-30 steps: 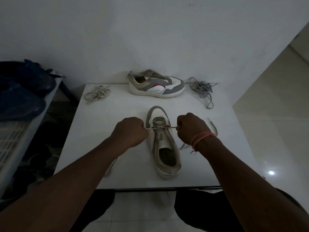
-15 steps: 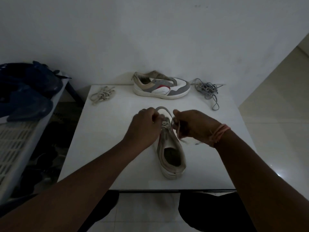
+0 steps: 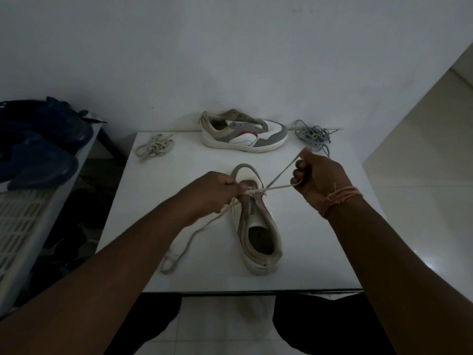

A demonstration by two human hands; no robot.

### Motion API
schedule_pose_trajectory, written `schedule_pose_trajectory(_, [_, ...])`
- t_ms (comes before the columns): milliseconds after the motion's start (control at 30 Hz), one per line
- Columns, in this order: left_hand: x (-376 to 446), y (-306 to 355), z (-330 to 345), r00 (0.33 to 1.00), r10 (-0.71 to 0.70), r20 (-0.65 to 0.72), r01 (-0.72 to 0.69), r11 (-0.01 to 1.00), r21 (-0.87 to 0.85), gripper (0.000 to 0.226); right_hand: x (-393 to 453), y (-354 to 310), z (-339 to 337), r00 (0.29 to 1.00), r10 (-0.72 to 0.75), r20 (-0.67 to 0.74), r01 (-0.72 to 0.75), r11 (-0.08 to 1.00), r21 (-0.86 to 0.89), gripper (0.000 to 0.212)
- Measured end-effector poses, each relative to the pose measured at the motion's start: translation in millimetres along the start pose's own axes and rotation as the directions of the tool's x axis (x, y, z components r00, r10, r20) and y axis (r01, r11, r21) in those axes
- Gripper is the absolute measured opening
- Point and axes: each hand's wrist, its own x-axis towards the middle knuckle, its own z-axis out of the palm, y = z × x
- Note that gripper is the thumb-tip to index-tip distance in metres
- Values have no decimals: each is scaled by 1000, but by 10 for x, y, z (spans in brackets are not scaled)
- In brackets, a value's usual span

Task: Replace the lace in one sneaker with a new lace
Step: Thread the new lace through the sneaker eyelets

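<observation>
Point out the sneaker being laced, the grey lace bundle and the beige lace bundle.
sneaker being laced point(image 3: 263, 242): head view, heel collar.
grey lace bundle point(image 3: 311, 134): head view, middle of tangle.
beige lace bundle point(image 3: 154, 147): head view, middle of coil.

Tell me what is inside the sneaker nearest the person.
Through the near sneaker's heel opening only a dark insole shows, with nothing on it. Farther in, the toe is covered by the tongue and upper, so it cannot be seen.

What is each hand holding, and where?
Both hold the shoelace: right hand pulls one end, left hand pinches it at the sneaker.
</observation>
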Motion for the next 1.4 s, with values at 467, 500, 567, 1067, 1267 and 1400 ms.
schedule_pose_trajectory(467, [50,-33,33,976,82,-200,-96,993,-63,11,-240,311,167,733,-306,608,663,121,-739,33])
schedule_pose_trajectory(500, [48,-23,55,971,77,-226,-104,989,-109,16,-262,320,195,726,-250,641,685,177,-707,28])
schedule_pose_trajectory(567, [37,-20,80,965,42,-258,-98,973,-210,24,-297,325,240,719,-216,661,695,239,-678,22])
schedule_pose_trajectory(1067, [19,-269,371,978,-159,-136,115,951,-288,8,-249,587,195,862,-172,477,482,-14,-876,12])
schedule_pose_trajectory(1267, [7,-253,347,978,-184,-94,139,922,-361,13,-274,728,242,850,-252,462,474,-17,-881,19])
schedule_pose_trajectory(1400, [31,-257,340,976,-201,-84,152,905,-398,8,-260,794,262,845,-303,441,450,-44,-892,21])
